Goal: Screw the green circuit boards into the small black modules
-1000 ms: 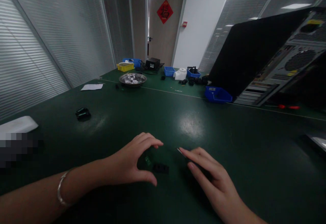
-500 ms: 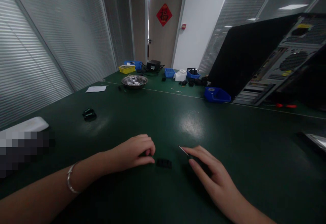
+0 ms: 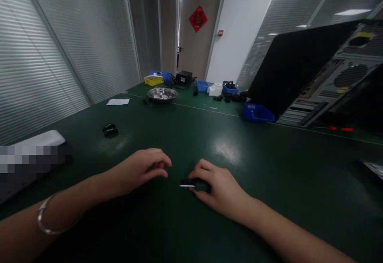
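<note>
- At the far left, a long white thing (image 3: 44, 138) sits on the green table (image 3: 185, 135), with a blurred-out patch over its lower part.
- Next come some small dark bits (image 3: 110, 130), close together, and behind them a sheet of paper (image 3: 117, 102) near the table's left side.
- A stretch of green table lies between those bits and your left hand (image 3: 148, 166). Your fingers are curled, with a narrow gap between them and your thumb. I can't see inside your curled fingers.
- Farther back, a round metal bowl (image 3: 162, 95) sits well away from both hands, so you have a broad strip of table in front of you.
- Just past your left fingertips is a small black part (image 3: 186, 181). It is by your right fingertips, but it's too dark to tell if you grip it.
- Your right hand (image 3: 220, 185) pinches a thin shiny tool (image 3: 187, 186). Its bright tip points left, along the near edge of the black part.
- On your right there is wide table space, up to a blue bin (image 3: 258, 113) and a big black computer case (image 3: 299, 67) at the back.
</note>
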Demonstrator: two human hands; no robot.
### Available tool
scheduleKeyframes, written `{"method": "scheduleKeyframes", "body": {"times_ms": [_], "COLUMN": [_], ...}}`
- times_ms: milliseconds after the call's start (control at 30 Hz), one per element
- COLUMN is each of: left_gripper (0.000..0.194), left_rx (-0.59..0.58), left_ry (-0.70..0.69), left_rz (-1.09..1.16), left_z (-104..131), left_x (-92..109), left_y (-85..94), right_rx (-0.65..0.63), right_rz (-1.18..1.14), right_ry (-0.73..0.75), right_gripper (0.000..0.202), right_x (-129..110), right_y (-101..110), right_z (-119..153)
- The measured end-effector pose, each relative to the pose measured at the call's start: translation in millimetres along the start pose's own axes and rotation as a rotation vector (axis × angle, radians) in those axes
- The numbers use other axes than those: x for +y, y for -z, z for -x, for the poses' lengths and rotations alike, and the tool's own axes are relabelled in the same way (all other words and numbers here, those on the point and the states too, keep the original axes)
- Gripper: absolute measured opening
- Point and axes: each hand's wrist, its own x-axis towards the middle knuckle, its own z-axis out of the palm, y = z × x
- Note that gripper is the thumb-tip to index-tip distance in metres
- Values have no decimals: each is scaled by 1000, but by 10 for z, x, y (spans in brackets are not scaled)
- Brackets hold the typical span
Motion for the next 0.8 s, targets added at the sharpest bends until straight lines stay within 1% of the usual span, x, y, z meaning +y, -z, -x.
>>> {"method": "scheduleKeyframes", "body": {"times_ms": [100,167,200,267,367,433,467,533,600,633,700,800], "left_gripper": [18,18,20,28,38,37,35,32,30,30,30,32], "left_rx": [132,242,312,443,570,606,614,615,605,599,586,556], "left_ry": [70,181,246,377,525,577,588,586,559,532,460,365], "left_rz": [-50,-111,-152,-227,-314,-346,-351,-341,-320,-316,-329,-371], "left_z": [234,392,460,561,606,574,547,484,427,404,367,321], "left_x": [-154,-279,-342,-462,-614,-690,-721,-773,-819,-841,-886,-965], "left_y": [211,332,379,440,463,460,459,465,480,487,495,471], "right_rx": [-4,-8,-14,-8,5,22,31,54,81,96,124,124], "right_rz": [16,30,36,47,43,39,36,29,22,18,13,-12], "right_ry": [54,83,99,110,132,148,154,163,164,163,154,148], "right_gripper": [21,21,25,27,28,28,28,28,28,29,29,26], "right_x": [-13,-35,-52,-95,-169,-200,-203,-178,-111,-66,31,146], "right_y": [-71,-158,-206,-299,-403,-436,-441,-425,-376,-339,-247,-81], "right_z": [-458,-846,-1050,-1450,-1940,-2143,-2200,-2212,-2086,-1973,-1663,-1077]}}
